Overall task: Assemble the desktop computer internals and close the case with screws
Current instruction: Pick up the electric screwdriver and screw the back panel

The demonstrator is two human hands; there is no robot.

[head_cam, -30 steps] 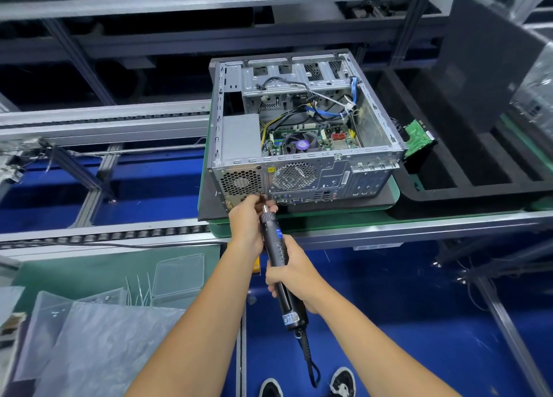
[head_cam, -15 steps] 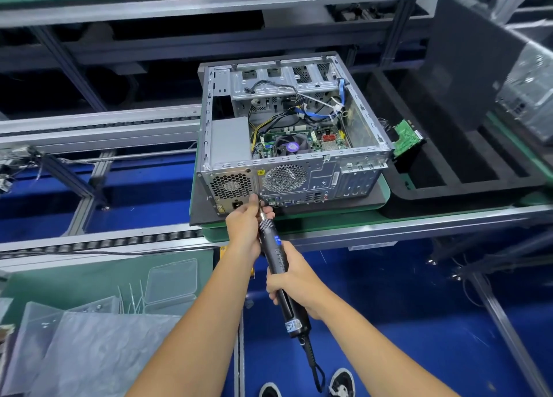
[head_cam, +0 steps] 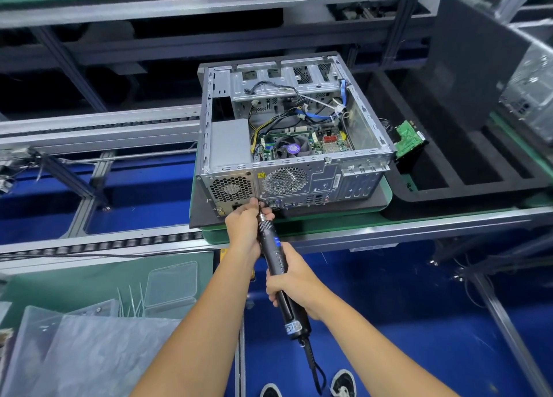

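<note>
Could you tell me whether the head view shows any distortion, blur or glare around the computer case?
Head view: wide-angle bending curves the conveyor rails toward the edges; the computer case sits sharp at centre; corners look soft; the plastic sheet lower left shows hazy sheen; no harsh glare on the electric screwdriver.

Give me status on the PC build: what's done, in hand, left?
Done: motherboard with CPU fan, power supply and cabling sit inside the case. In hand: right hand grips the electric screwdriver, left hand steadies its tip at the rear panel, apparently driving a screw by the PSU. Left: the side is open, so the panel and its screws remain.
</note>
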